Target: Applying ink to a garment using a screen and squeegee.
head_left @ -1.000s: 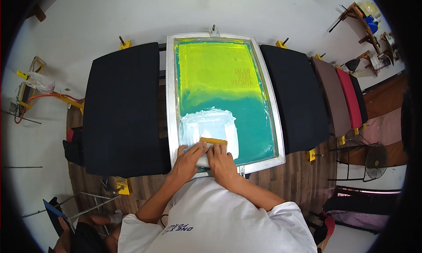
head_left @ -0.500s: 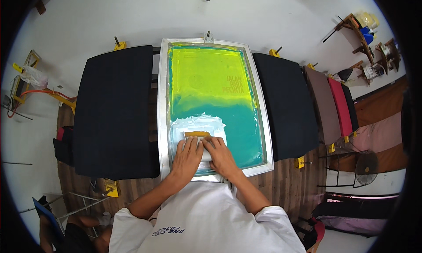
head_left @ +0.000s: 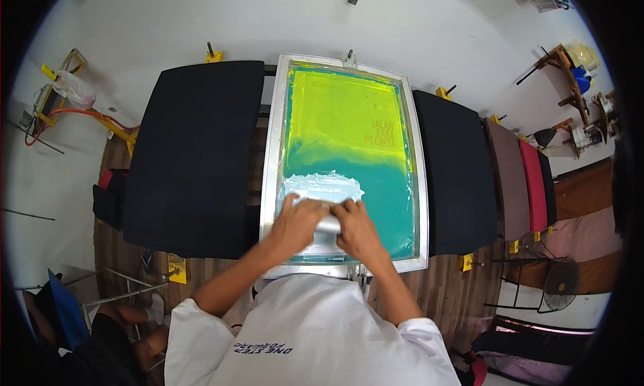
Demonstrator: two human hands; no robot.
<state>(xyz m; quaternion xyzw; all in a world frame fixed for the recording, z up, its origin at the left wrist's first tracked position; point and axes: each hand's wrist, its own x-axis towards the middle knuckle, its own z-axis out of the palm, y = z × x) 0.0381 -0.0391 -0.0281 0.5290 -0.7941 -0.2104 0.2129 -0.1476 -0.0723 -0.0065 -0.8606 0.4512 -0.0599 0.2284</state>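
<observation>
My left hand [head_left: 295, 225] and my right hand [head_left: 357, 232] grip a pale squeegee [head_left: 327, 224] side by side, fingers curled over it and blurred by motion; its blade is hidden. The squeegee is over the lower left part of a silver-framed printing screen [head_left: 419, 198], on a thick patch of white ink [head_left: 322, 185]. The screen's mesh is teal [head_left: 382, 218], with a yellow-green band [head_left: 335, 104] covering its far half and faint lettering there.
Black padded platens [head_left: 188, 158] [head_left: 456, 171] flank the screen, with brown and red ones [head_left: 533, 185] farther right. A standing fan [head_left: 560, 285] is at right, wall shelves [head_left: 563, 77] above it. Another person [head_left: 121, 332] is at lower left beside a metal stand [head_left: 107, 285].
Both hands stay on the squeegee, their fingers now bent more steeply over it. The yellow blade seen earlier is now hidden. The whole view has shifted slightly as the head moved.
</observation>
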